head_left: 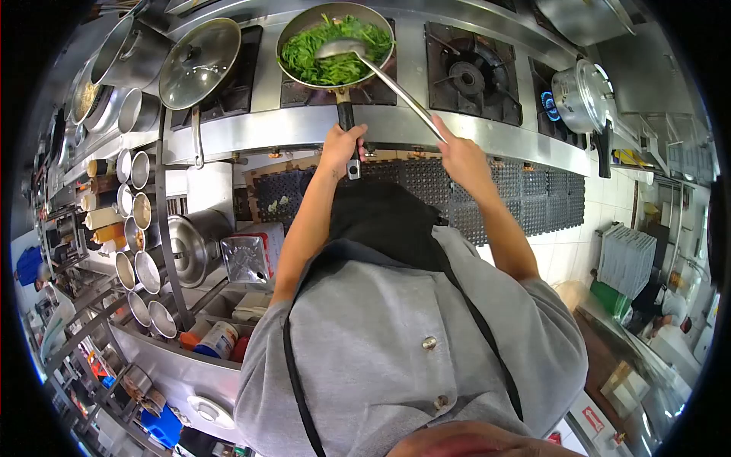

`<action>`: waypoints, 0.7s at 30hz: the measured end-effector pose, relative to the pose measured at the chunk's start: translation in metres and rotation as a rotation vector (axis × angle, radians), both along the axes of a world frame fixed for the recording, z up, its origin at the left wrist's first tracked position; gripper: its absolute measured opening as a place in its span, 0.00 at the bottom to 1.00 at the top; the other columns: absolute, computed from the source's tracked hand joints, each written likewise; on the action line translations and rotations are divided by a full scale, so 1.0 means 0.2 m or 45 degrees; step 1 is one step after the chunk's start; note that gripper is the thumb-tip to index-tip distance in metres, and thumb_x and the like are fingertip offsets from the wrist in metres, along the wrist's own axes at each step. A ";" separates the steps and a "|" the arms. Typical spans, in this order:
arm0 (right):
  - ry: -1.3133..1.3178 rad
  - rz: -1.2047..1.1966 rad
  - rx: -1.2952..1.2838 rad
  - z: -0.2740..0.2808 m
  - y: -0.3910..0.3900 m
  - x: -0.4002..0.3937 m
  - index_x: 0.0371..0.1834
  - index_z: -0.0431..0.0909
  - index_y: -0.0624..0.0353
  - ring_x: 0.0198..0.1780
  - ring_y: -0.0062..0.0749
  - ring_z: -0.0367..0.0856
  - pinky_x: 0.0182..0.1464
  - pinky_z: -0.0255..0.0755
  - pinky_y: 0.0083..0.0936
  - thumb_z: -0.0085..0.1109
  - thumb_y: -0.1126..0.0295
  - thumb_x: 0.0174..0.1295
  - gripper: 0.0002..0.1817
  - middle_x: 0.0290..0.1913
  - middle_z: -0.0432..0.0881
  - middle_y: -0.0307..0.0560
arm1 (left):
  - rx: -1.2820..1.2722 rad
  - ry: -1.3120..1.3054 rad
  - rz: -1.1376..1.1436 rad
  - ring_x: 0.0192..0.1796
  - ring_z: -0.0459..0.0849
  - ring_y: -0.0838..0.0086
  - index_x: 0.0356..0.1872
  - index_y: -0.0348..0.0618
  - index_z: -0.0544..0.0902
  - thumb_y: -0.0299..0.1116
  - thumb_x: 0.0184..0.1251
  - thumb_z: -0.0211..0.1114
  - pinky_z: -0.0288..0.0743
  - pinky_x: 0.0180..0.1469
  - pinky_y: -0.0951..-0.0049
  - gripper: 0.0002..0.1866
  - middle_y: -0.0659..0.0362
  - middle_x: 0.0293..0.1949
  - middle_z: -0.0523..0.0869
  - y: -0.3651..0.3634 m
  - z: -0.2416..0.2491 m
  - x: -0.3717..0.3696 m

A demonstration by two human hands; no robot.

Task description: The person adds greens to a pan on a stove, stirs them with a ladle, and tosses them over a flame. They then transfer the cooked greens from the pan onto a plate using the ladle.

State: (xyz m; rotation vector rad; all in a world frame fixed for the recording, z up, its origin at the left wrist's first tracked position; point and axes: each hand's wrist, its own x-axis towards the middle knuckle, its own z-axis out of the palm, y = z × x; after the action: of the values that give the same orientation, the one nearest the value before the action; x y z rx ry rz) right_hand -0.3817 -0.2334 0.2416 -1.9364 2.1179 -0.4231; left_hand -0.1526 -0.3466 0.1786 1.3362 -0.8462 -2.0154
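Note:
A frying pan point(286, 73) full of chopped leafy greens point(320, 46) sits on a burner of the stove. My left hand point(340, 150) is wrapped round the pan's black handle point(346, 116). In my right hand point(461, 158) is the long metal handle of a ladle point(402, 93). The ladle's bowl rests on or among the greens, near the middle of the pan; its underside is hidden.
Left of the pan, a lidded pan point(199, 65) stands on another burner, its handle jutting past the stove edge. An unlit burner point(468, 72) lies to the right. Farther right, a pressure cooker point(585, 95) stands beside a blue flame point(549, 107). Several metal cups point(140, 169) line the left rack.

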 end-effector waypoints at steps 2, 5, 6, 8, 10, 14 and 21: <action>-0.008 -0.063 0.027 0.00 0.01 0.02 0.74 0.63 0.37 0.34 0.62 0.82 0.39 0.74 0.52 0.55 0.64 0.67 0.30 0.28 0.82 0.60 | -0.005 0.012 -0.025 0.15 0.74 0.74 0.30 0.41 0.71 0.29 0.64 0.66 0.71 0.16 0.70 0.11 0.61 0.20 0.74 -0.02 0.03 0.02; -0.099 -0.139 0.039 0.06 0.06 0.05 0.73 0.64 0.39 0.34 0.62 0.82 0.39 0.74 0.52 0.55 0.63 0.67 0.30 0.29 0.83 0.60 | 0.029 0.027 -0.009 0.15 0.73 0.74 0.30 0.41 0.71 0.28 0.64 0.66 0.71 0.16 0.70 0.11 0.61 0.20 0.73 -0.03 0.01 0.02; -0.195 -0.229 -0.018 0.04 0.10 0.05 0.70 0.67 0.43 0.34 0.61 0.82 0.39 0.74 0.52 0.56 0.62 0.67 0.26 0.29 0.83 0.60 | 0.030 0.027 -0.002 0.15 0.73 0.74 0.30 0.41 0.71 0.28 0.64 0.66 0.71 0.16 0.70 0.11 0.61 0.20 0.73 -0.03 0.00 0.03; -0.292 -0.321 -0.067 -0.08 0.14 0.06 0.66 0.70 0.47 0.34 0.61 0.82 0.38 0.74 0.51 0.57 0.60 0.67 0.23 0.30 0.83 0.60 | 0.005 0.061 -0.016 0.15 0.73 0.74 0.29 0.41 0.71 0.28 0.65 0.66 0.71 0.16 0.71 0.11 0.61 0.19 0.74 -0.03 -0.01 0.03; -0.371 -0.413 -0.073 -0.21 0.16 0.08 0.53 0.74 0.55 0.32 0.59 0.83 0.34 0.74 0.47 0.59 0.58 0.67 0.17 0.28 0.83 0.58 | 0.008 0.044 -0.019 0.15 0.73 0.74 0.28 0.41 0.72 0.28 0.65 0.66 0.71 0.16 0.71 0.11 0.61 0.19 0.74 -0.03 -0.01 0.02; -0.537 -0.459 -0.125 -0.31 0.17 0.13 0.45 0.73 0.58 0.22 0.48 0.81 0.27 0.70 0.38 0.61 0.59 0.66 0.15 0.21 0.79 0.51 | -0.003 0.021 -0.043 0.15 0.73 0.75 0.27 0.41 0.73 0.29 0.65 0.66 0.71 0.16 0.71 0.11 0.61 0.19 0.74 -0.03 0.02 0.04; -0.780 -0.439 -0.086 -0.30 0.14 0.16 0.41 0.73 0.59 0.18 0.33 0.72 0.25 0.66 0.32 0.63 0.60 0.66 0.14 0.18 0.73 0.47 | -0.020 0.012 -0.114 0.17 0.73 0.76 0.29 0.43 0.71 0.30 0.67 0.65 0.69 0.17 0.73 0.10 0.62 0.19 0.74 -0.02 -0.02 0.06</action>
State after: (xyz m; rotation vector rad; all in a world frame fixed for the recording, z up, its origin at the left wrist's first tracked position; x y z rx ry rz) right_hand -0.3497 -0.2049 0.1818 -1.2313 2.0105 -1.0137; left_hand -0.1405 -0.3515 0.1747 1.3007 -0.9305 -2.0770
